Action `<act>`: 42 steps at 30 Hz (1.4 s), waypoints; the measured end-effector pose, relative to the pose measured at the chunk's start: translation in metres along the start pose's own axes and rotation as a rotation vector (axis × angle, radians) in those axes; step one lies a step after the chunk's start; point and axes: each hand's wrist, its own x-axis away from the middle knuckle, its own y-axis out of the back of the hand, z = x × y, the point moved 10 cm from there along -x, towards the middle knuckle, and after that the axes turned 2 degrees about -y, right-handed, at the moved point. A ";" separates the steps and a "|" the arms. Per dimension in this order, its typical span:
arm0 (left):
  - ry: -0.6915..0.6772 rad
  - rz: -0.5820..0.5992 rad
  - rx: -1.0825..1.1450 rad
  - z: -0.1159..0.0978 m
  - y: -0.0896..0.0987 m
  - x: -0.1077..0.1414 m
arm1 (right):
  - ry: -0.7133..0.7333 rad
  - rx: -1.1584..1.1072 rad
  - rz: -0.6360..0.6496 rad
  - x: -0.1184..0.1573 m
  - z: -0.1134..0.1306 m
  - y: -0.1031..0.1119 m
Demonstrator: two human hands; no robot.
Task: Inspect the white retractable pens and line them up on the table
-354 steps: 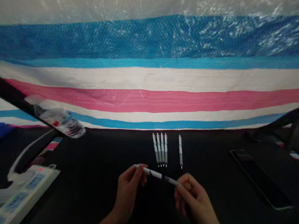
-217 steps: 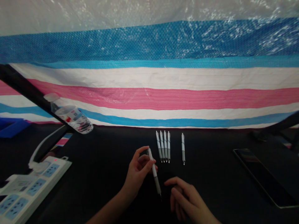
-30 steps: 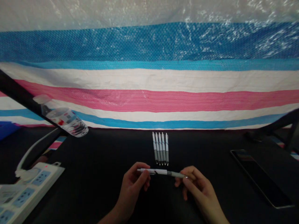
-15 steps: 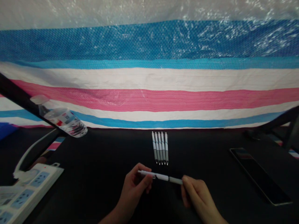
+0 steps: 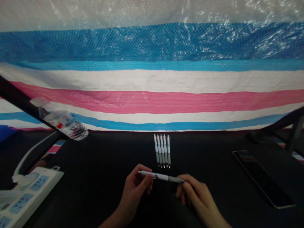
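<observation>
A white pen with a grey grip (image 5: 162, 176) lies level between my two hands over the black table. My left hand (image 5: 136, 190) pinches its white clicker end between thumb and fingers. At the tip end, the thumb and forefinger of my right hand (image 5: 196, 193) are closed around the grey part, covering the point. Just beyond, several matching pens (image 5: 162, 150) lie side by side in a row, tips toward me.
A black phone (image 5: 262, 179) lies on the table (image 5: 106, 158) at the right. On the left are a white power strip (image 5: 35, 190) with a plugged-in cable and a tilted clear water bottle (image 5: 64, 122). A striped plastic sheet (image 5: 152, 80) hangs behind the table.
My right hand has shifted slightly left and up along the pen, its fingers now further over the tip end. The left hand keeps its pinch, and the row of pens is unchanged.
</observation>
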 end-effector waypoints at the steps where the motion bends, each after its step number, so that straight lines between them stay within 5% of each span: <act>1: -0.003 -0.001 -0.001 0.000 0.000 0.000 | 0.002 -0.008 -0.022 0.000 0.000 0.002; 4: -0.003 -0.001 -0.012 0.001 0.001 -0.001 | -0.002 0.042 -0.078 0.000 -0.001 0.007; 9: 0.004 0.012 -0.009 0.006 0.002 -0.002 | 0.030 0.103 0.028 -0.001 0.000 0.000; 24: -0.031 0.047 -0.028 0.000 -0.001 -0.004 | 0.066 0.262 0.071 0.002 0.000 -0.007; 35: 0.026 0.030 0.212 0.002 -0.004 -0.009 | 0.128 0.402 0.257 0.009 0.009 -0.037; 42: -0.033 0.107 0.102 -0.010 -0.012 -0.007 | 0.153 0.393 0.195 0.010 0.008 -0.031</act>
